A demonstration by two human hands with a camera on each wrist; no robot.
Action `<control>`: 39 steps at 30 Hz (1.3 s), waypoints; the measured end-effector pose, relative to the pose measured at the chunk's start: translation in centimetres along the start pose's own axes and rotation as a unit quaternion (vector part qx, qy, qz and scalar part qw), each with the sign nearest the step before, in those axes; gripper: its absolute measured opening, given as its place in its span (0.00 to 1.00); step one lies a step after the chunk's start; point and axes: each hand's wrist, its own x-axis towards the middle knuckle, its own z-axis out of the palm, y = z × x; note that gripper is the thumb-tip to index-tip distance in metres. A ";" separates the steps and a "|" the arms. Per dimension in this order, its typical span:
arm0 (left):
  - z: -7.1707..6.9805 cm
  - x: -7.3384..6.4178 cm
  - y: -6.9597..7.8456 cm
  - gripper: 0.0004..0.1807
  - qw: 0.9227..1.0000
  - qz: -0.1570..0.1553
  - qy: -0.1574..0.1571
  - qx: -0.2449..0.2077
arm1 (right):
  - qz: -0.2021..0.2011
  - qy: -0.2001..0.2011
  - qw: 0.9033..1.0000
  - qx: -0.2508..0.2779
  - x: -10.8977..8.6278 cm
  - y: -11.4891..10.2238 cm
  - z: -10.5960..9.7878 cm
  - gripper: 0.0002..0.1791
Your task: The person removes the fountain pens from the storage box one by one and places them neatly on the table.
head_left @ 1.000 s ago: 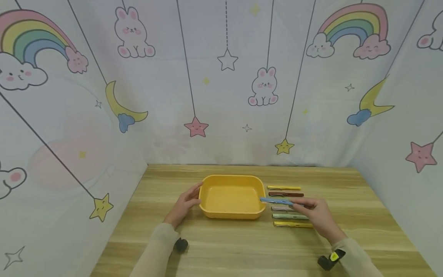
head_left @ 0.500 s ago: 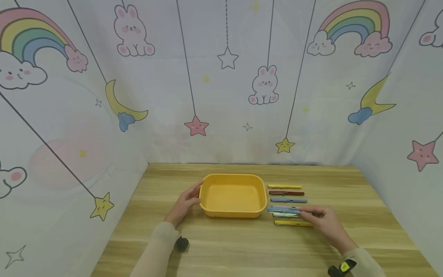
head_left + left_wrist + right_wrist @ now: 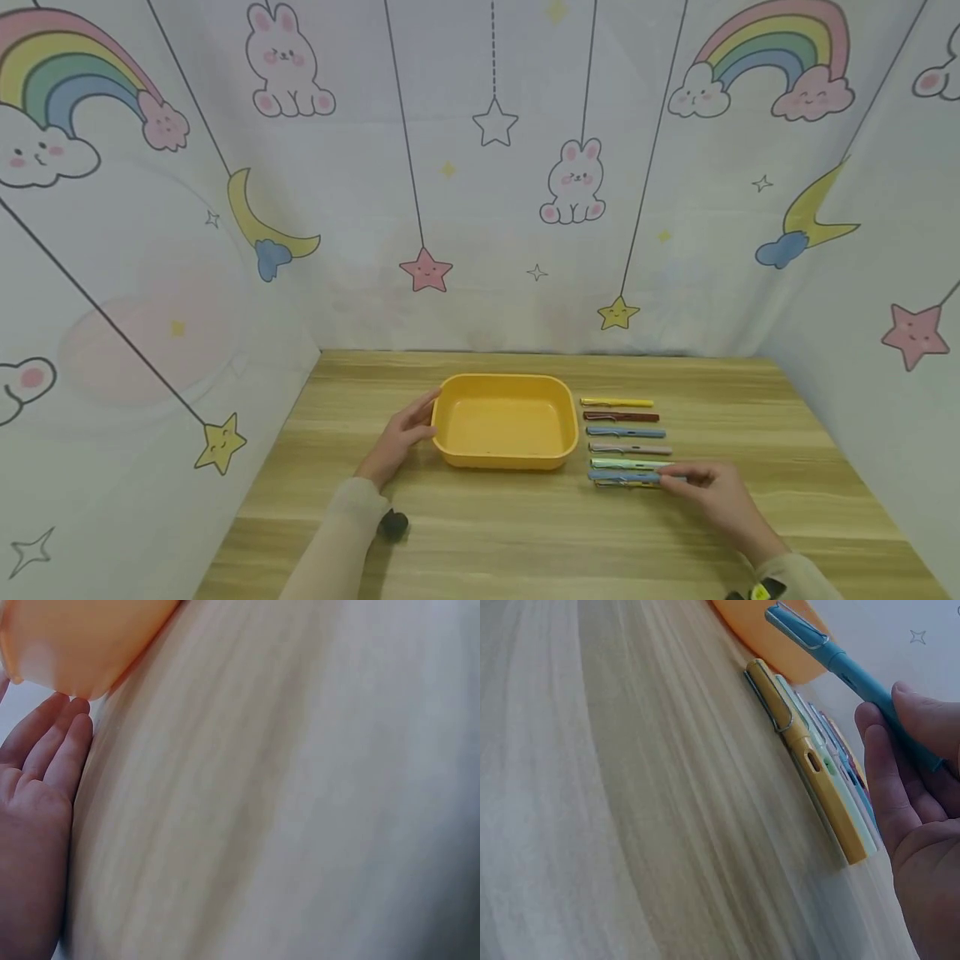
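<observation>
My right hand [image 3: 712, 497] pinches a light blue pen [image 3: 862, 679] with a metal clip between thumb and fingers. The pen is held level above the nearest pen of a row, a yellow pen [image 3: 821, 780], and overlaps it in the head view. Behind that lie a mint green pen [image 3: 626, 463], a pale pink pen [image 3: 630, 449], another blue pen [image 3: 626, 432], a dark red pen [image 3: 621, 417] and a second yellow pen [image 3: 617, 402]. With fairly straight fingers, my left hand [image 3: 400, 439] touches the left side of a yellow plastic tray [image 3: 502, 421], which has nothing in it.
The tray and pens rest on a wood-grain table [image 3: 517, 533], the pens just right of the tray. A white cloth backdrop [image 3: 487, 208] printed with rabbits, stars and rainbows rises at the back and both sides.
My right hand has carried the light blue pen from beside the tray's right rim toward the front of the row, uncovering the pink pen. The left hand stays at the tray.
</observation>
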 end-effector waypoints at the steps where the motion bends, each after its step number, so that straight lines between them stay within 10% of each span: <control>1: 0.0 0.0 0.0 0.36 1.000 0.001 0.000 0.001 | 0.002 -0.001 1.000 0.000 -0.1 0.1 0.0 0.15; 24: -0.1 0.1 -0.1 0.36 1.000 0.002 0.001 0.005 | -0.045 -0.005 0.999 -0.019 -1.1 2.5 0.0 0.09; 39: -0.2 0.2 -0.3 0.36 1.000 0.002 -0.006 0.004 | -0.164 0.001 0.980 -0.108 -1.3 3.4 0.3 0.09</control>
